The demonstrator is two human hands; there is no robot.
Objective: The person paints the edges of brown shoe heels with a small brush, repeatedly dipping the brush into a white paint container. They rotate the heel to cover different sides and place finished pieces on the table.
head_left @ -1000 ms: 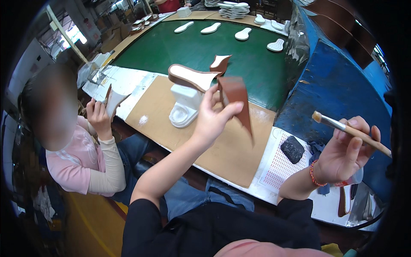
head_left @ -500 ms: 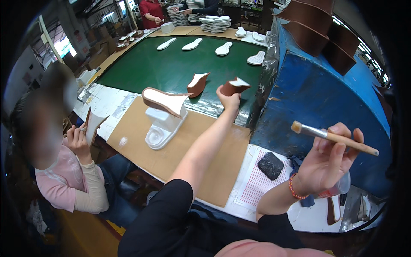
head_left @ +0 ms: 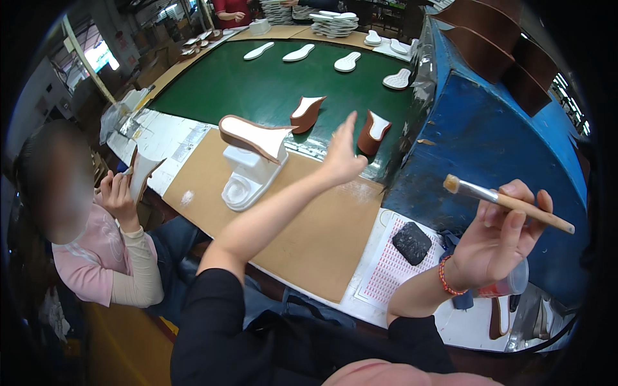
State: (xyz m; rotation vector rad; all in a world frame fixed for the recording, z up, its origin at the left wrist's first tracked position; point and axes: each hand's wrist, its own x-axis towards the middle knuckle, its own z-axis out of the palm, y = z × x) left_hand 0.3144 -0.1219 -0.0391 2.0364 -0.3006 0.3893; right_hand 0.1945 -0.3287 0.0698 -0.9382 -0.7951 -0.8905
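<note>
Brown wedge soles [head_left: 372,136], 2, on green belt [head_left: 257,83].
Left hand [head_left: 343,156] empty, fingers extended, just beside the right one; right hand [head_left: 499,241] holding 1 wooden-handled brush [head_left: 502,199], bristles pointing left.

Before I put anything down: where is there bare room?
Bare: the tan cardboard sheet, between the left forearm and the white red-printed paper; and the flat green belt, between the row of flat white soles and the two brown, white-topped wedges. Crowded: around the right hand, with the black, rough block and the translucent plastic cup.
</note>
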